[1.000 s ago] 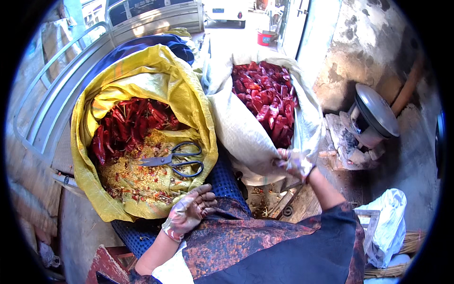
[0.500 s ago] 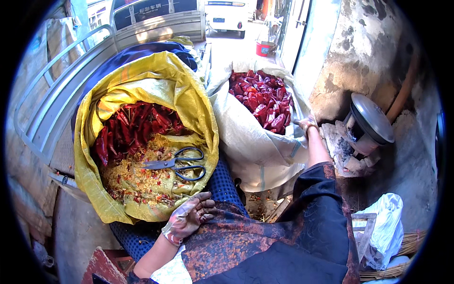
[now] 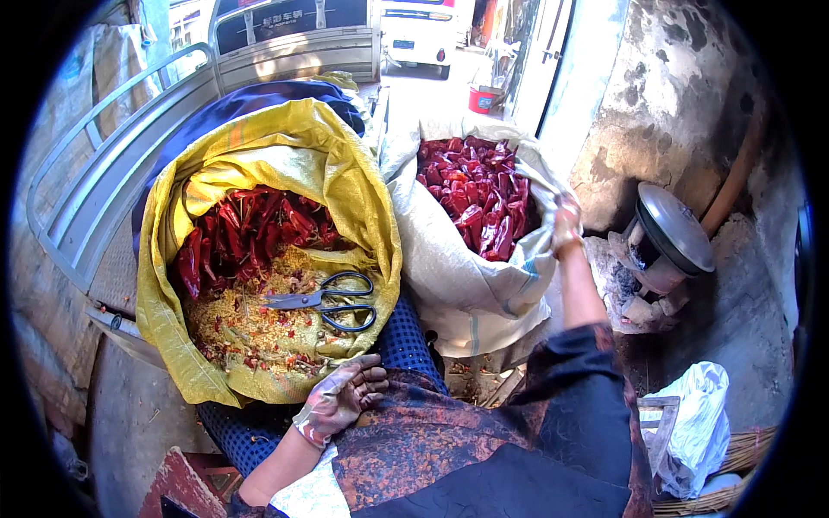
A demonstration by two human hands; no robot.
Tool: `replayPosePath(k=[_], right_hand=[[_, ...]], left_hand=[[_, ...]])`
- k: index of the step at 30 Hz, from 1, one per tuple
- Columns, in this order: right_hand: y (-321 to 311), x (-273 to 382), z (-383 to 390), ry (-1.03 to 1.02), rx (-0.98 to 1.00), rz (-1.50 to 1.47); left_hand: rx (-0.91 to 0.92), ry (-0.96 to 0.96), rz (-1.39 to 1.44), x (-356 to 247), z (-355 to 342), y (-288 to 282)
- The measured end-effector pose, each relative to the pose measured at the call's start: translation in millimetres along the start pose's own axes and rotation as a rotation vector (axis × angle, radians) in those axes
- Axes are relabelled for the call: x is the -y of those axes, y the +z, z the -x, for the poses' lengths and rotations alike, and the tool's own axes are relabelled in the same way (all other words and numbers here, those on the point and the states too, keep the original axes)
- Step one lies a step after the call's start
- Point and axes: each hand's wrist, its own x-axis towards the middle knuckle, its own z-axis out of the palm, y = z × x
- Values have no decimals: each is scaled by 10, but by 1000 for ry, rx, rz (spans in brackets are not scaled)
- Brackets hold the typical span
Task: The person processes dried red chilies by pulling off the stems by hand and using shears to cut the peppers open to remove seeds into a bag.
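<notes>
My left hand (image 3: 345,399), in a thin stained glove, rests on my lap beside the yellow sack's lower rim. Its fingers are loosely bent and a little apart, with nothing seen in them. Reaching forward, my right hand (image 3: 566,226) grips the right rim of a white woven sack (image 3: 466,298) full of dried red chili peppers (image 3: 475,194). The yellow woven sack (image 3: 345,164) has its rim rolled down. Inside it are red chilies with stems (image 3: 250,229), a heap of yellow seeds (image 3: 233,324) and black-handled scissors (image 3: 324,300), lying with handles to the right.
A metal-railed cart bed (image 3: 129,164) stands behind the yellow sack. To the right, a lidded pot (image 3: 673,226) sits on a rough stove against a sooty wall. Nearer are a white plastic bag (image 3: 695,423) and a wooden frame. A red bucket (image 3: 482,99) stands far off.
The white sack's right rim has been drawn upward and inward by my right hand, and the chilies inside have shifted. My left hand stays almost in place.
</notes>
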Motion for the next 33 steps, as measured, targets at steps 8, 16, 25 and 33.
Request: replayPosePath(k=[8,16,25,33], right_hand=[[-1463,599,904,-202,30,225],[-1494,118,615,-224,-209,231],[-1094,913,388,-128,13,855],[474,1949,749,-751,481,980]], left_hand=[[77,-105,18,130,-93,72],[68,-63,19,56,-71,93],[36,-11,28,71,31,16],[58,-29,47,85,11,-39]])
